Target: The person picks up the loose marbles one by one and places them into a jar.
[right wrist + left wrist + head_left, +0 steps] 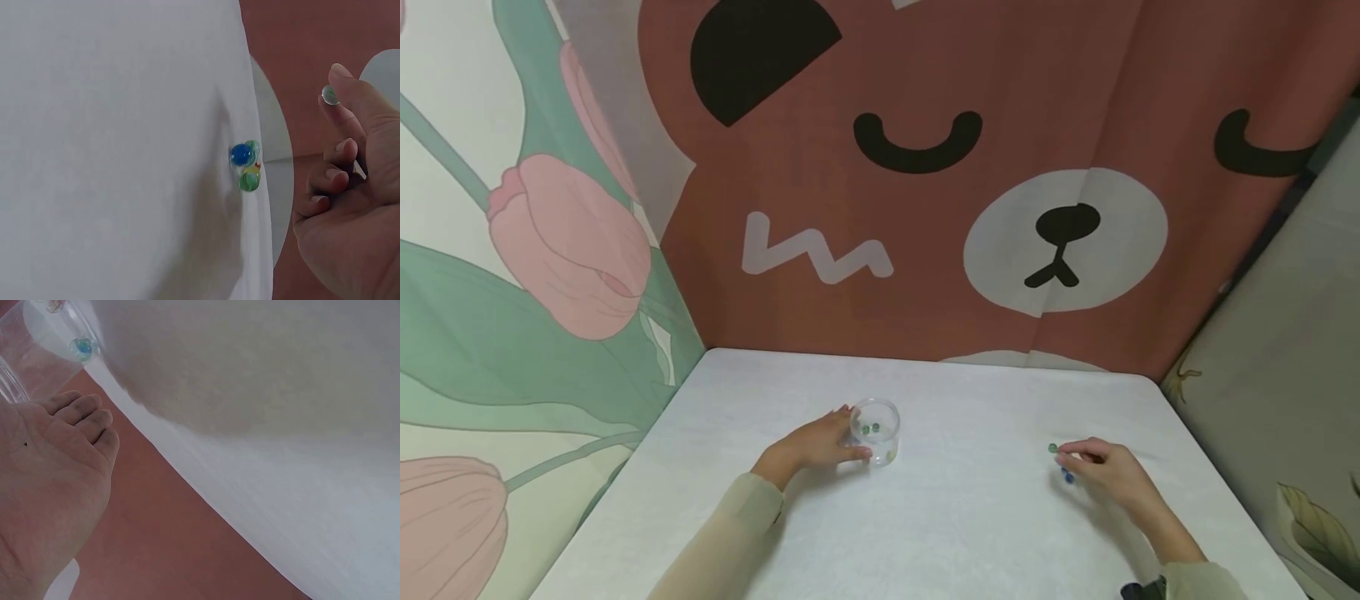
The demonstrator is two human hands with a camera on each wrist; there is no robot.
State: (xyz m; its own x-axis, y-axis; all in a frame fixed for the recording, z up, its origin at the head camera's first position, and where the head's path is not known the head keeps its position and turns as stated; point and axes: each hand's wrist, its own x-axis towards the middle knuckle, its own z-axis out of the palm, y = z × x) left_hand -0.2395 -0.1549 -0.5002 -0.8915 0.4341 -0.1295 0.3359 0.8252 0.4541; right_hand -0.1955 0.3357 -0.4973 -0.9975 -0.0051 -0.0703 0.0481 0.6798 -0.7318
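Note:
A clear round container stands on the table, with several small glass marbles inside. My left hand holds its left side, thumb in front and fingers behind. In the left wrist view, a blue-green marble shows through the clear wall. Between thumb and forefinger, my right hand pinches a clear greenish marble, raised above the table. Below that hand lies a small cluster on the cloth: a blue marble, a green one and others partly hidden.
The table wears a white cloth. Behind it hangs a brown curtain with a bear face; a tulip-patterned curtain lines the left side. Pale fabric hangs at the right.

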